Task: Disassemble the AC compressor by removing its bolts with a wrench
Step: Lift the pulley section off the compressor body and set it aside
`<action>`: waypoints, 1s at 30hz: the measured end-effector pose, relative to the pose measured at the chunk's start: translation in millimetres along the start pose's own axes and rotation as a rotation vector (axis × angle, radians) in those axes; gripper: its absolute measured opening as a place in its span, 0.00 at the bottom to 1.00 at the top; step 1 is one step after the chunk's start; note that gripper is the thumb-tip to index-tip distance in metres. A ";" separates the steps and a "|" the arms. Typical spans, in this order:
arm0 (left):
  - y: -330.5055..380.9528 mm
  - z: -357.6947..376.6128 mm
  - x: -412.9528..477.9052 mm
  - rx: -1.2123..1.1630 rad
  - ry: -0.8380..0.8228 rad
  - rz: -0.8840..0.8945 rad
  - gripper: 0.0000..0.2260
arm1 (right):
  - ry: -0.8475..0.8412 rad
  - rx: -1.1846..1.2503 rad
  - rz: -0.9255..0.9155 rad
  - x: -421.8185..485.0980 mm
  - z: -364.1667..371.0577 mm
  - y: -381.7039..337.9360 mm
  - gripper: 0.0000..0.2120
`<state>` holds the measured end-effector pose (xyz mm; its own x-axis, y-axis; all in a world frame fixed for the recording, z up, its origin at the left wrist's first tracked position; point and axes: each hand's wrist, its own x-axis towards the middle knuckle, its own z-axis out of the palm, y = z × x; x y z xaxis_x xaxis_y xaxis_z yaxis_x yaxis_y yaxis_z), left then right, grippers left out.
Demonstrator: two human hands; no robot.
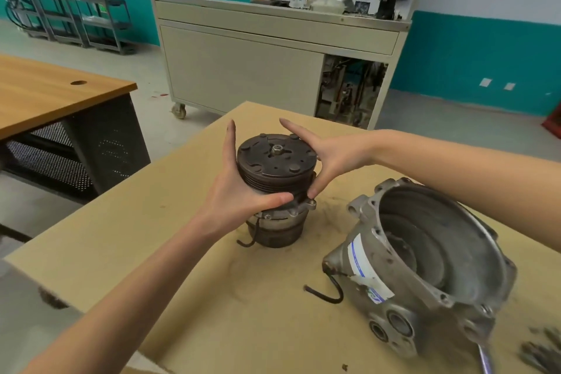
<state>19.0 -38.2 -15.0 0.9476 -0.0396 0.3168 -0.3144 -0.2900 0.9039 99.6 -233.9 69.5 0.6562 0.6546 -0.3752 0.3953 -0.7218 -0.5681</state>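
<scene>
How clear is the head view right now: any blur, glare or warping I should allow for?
Head view: the dark grooved clutch pulley between the left hand and right hand is sharp; its bottom-right corner smears, leaving the shiny metal tool handle and dark bits beside it unreadable; wide-angle bowing tilts the beige wheeled cabinet; light is soft, no glare.

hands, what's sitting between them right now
Head view: the compressor's pulley end, upright on the table, sits between the left hand and right hand, both holding it.
</scene>
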 end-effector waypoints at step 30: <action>118.9 99.6 10.5 0.540 -0.415 -0.209 0.14 | 0.657 0.801 0.511 -195.0 93.6 31.6 0.10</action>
<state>-2.8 -168.3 67.2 0.9620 -0.2611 -0.0805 -0.1536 -0.7605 0.6310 -76.0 -363.4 56.1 0.9229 -0.0861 -0.3753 -0.3797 -0.3655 -0.8498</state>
